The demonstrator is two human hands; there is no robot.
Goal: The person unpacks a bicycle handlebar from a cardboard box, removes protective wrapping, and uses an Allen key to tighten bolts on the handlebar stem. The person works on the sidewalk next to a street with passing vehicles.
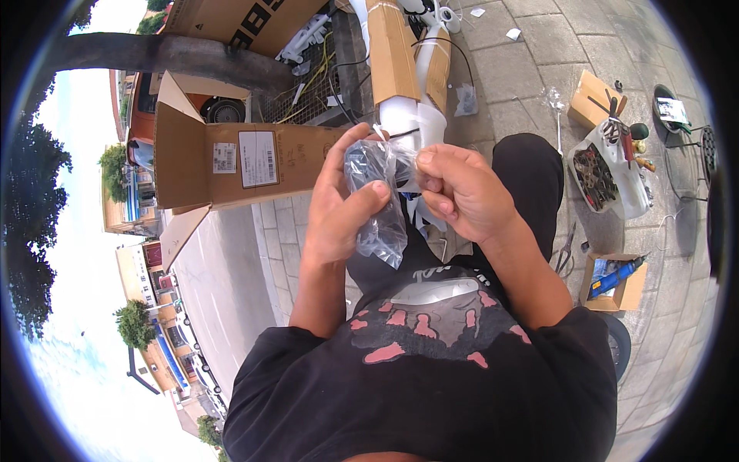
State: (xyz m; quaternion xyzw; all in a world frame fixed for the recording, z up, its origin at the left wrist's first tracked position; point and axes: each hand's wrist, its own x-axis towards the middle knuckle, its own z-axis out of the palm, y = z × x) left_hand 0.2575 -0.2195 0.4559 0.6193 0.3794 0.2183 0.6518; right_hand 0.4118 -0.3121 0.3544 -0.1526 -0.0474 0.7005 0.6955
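Observation:
In front of my lap I hold a clear plastic bag (377, 231) between both hands. My left hand (339, 196) is closed on it, thumb across its front and fingers behind. Something dark shows through the upper part of the plastic; its kind is unclear. My right hand (469, 189) pinches the bag's gathered edge on the right side, fingers curled. Just beyond the hands are long parts wrapped in white foam (404, 115) and cardboard sleeves (392, 58).
An open cardboard box (254, 165) stands at the left. To the right on the paving are a white tub (604, 173) of tools, a small carton (593, 100), and another carton (627, 292) holding a blue power tool (616, 277). A tree trunk (162, 61) crosses the upper left.

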